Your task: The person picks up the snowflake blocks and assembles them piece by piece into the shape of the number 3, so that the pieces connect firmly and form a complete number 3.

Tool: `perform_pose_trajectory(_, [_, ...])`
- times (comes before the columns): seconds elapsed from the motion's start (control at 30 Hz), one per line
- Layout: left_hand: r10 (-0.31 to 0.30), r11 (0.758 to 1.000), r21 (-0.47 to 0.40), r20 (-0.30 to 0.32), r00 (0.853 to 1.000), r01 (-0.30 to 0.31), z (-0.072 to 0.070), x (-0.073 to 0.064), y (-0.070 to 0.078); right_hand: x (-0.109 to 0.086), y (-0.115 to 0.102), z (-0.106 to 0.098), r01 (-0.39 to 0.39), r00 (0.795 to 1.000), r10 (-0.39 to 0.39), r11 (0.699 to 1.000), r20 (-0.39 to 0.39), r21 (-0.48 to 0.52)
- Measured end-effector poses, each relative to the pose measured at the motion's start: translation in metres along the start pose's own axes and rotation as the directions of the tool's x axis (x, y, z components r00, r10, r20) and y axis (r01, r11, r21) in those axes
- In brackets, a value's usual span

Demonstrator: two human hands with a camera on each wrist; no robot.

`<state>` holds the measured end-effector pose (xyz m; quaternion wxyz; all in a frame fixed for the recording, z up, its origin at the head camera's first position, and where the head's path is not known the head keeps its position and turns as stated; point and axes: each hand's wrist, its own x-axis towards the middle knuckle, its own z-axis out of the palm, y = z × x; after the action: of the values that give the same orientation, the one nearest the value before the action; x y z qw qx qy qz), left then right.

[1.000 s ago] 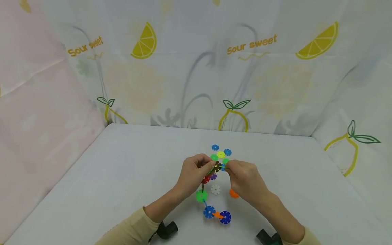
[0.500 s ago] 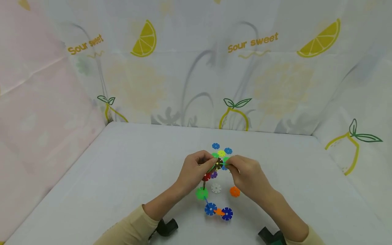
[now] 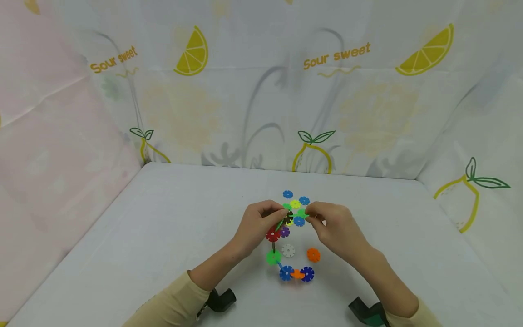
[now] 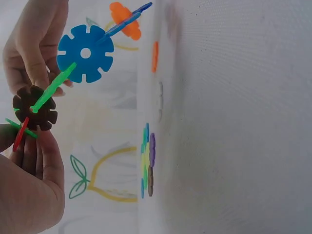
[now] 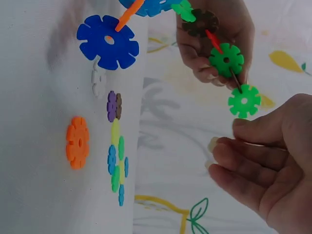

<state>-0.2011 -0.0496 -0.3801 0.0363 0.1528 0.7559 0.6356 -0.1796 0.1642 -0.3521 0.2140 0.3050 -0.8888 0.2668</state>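
Note:
My left hand [image 3: 258, 227] pinches a chain of slotted plastic discs near its upper end, above the table. From there hang a red disc [image 3: 273, 234], a green disc [image 3: 273, 257], a blue disc [image 3: 287, 273], an orange disc and a dark blue disc [image 3: 307, 274] at the low end. At the upper end a brown disc [image 3: 288, 217] carries a bright green disc [image 5: 244, 101]. My right hand [image 3: 337, 225] is beside that green disc. In the right wrist view its thumb tip is right at the disc's edge, with the fingers spread apart from the thumb.
On the white table [image 3: 184, 218] lie a loose white disc [image 3: 288, 250], an orange disc [image 3: 313, 255], a purple disc [image 3: 284, 231], and several blue, green and yellow discs farther back, including a yellow one [image 3: 295, 204]. Printed cloth hangs behind and at the sides.
My right hand has drawn slightly right, its fingers loosening from the end green disc. The chain's hanging lower end has swung right and up a little. My left hand keeps its pinch.

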Motion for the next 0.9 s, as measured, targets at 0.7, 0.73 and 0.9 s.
perform_pose_trajectory(0.7, [0.004,1.000,-0.007,-0.040,0.999,-0.004,-0.004,0.001,-0.001,-0.012,0.001,0.018,-0.296,0.697,0.354,0.934,0.624,-0.199])
perform_pose_trajectory(0.73, [0.004,1.000,-0.007,-0.039,0.999,-0.005,-0.004,0.001,-0.001,-0.012,0.001,0.019,-0.288,0.701,0.351,0.936,0.620,-0.203])
perform_pose_trajectory(0.9, [0.008,1.000,-0.022,-0.023,1.000,-0.009,-0.003,0.001,-0.002,-0.014,0.002,0.020,-0.294,0.701,0.373,0.928,0.608,-0.230])
